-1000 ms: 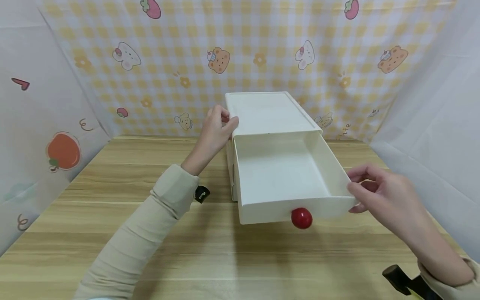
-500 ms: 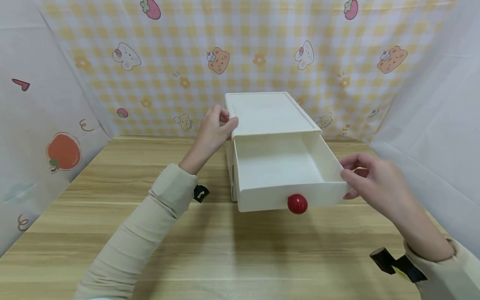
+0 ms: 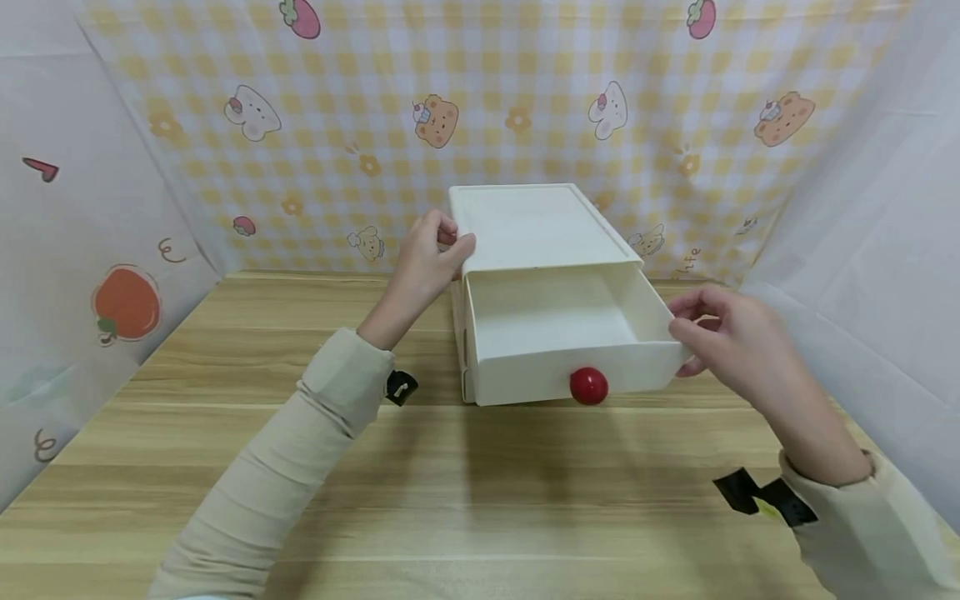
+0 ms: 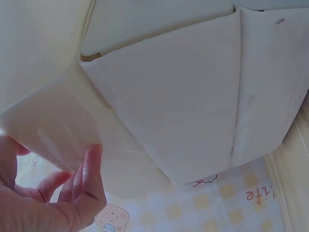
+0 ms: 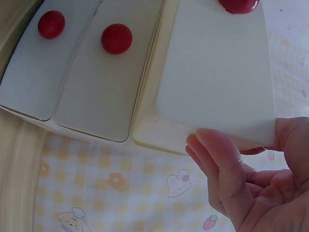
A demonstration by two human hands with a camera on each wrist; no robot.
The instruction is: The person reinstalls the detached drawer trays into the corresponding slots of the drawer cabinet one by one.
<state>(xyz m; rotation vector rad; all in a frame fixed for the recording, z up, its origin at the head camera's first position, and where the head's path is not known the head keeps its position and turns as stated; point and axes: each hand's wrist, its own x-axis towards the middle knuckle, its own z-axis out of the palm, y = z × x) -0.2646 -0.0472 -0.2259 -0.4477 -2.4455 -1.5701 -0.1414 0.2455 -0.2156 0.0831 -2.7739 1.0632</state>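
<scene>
A white drawer cabinet (image 3: 543, 229) stands on the table with its top drawer (image 3: 525, 375) pulled partly out. That drawer has a round red knob (image 3: 588, 386) on its front, and its visible inside is bare. My left hand (image 3: 427, 257) holds the cabinet's top left edge, thumb on top and fingers against the side panel (image 4: 63, 125). At the drawer's front right corner, my right hand (image 3: 731, 337) pinches the wall between thumb and fingers. The right wrist view shows two lower drawers (image 5: 91, 82), both closed, each with a red knob.
The cabinet rests on a wood-grain table (image 3: 360, 508). Behind it hangs a yellow checked cloth (image 3: 517, 75) with cartoon prints, and pale cloth walls (image 3: 870, 217) flank both sides. Black straps (image 3: 765, 497) show at the sleeves.
The top drawer has slid back into the cabinet by part of its length. My right hand has moved with it, inward and to the left; my left hand has stayed in place.
</scene>
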